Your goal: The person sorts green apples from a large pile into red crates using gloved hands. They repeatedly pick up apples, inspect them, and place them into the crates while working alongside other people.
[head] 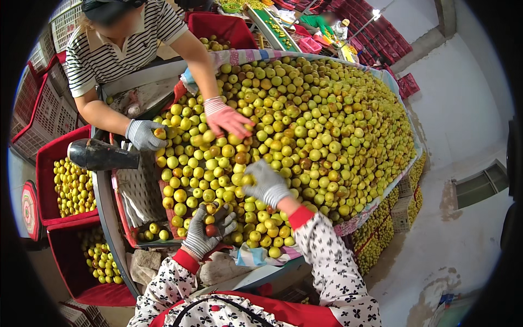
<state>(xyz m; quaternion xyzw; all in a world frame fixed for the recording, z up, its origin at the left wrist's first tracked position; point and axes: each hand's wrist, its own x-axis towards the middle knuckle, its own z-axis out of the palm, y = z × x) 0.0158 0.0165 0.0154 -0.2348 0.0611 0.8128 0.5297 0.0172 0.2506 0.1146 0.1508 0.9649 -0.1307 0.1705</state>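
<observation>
A large heap of green-yellow jujube-like fruits (318, 135) covers the cloth-lined sorting table. My left hand (209, 231), in a grey striped glove, lies palm up at the near edge, cupping a few fruits, among them a dark red-brown fruit (211, 230). My right hand (263, 182), in a grey glove and slightly blurred, reaches over the middle of the heap with its fingers around a yellow-green fruit (248, 179). Beyond my hands, a co-worker's pink-gloved hand (229, 118) rests on the fruits, and the co-worker's grey-gloved hand (146, 134) holds a fruit.
At the left, red-lined crates (67, 220) hold fruits below the table's metal rim (107, 212). A black funnel-like object (104, 154) juts over that rim. A folded rag (146, 261) lies by my left sleeve. Crates of fruit (402, 214) stand stacked beyond the table's right edge.
</observation>
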